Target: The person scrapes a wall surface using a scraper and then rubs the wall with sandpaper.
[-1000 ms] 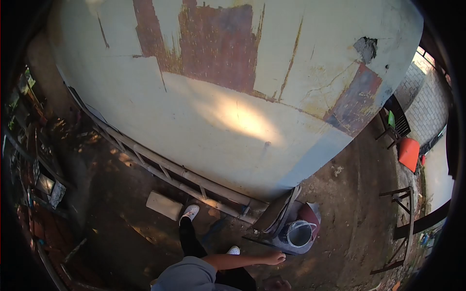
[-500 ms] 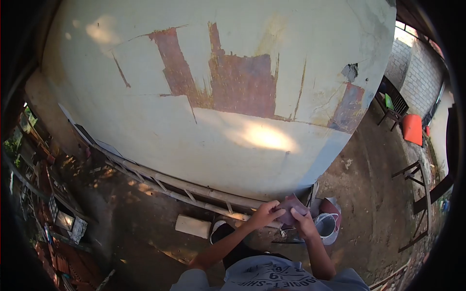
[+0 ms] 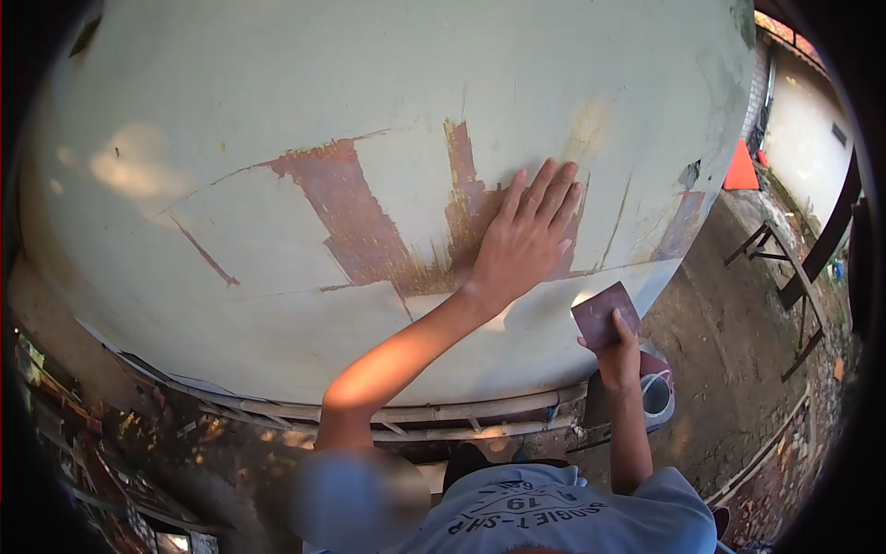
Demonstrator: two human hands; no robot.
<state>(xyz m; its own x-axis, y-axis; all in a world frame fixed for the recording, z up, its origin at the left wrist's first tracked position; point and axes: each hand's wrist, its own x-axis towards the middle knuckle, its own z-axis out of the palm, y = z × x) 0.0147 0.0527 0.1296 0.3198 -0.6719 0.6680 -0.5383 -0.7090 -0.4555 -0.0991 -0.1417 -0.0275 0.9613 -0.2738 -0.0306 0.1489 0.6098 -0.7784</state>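
Note:
My left hand [image 3: 522, 234] lies against the wall [image 3: 277, 337], fingers stretched upward, over the right part of a reddish-brown patch [image 3: 346, 203] where the pale coating is gone. Nothing shows in that hand, though its palm faces away from me. Lower and to the right, my right hand [image 3: 618, 353] grips a dark reddish-brown sheet of sandpaper [image 3: 605, 314] by its lower edge, thumb on the near face. The sheet is held up in front of the wall; whether it touches the surface I cannot tell.
A bucket [image 3: 657, 395] stands on the ground below my right hand. A bamboo ladder [image 3: 443, 432] lies along the wall's foot. At the right are a dark wooden frame [image 3: 768, 242] and an orange object [image 3: 740, 168]. Clutter lies at the lower left.
Both hands were together on the sandpaper, low before the wall. My left hand has let go and moved up onto the patch; the right has raised the sheet. The view has shifted.

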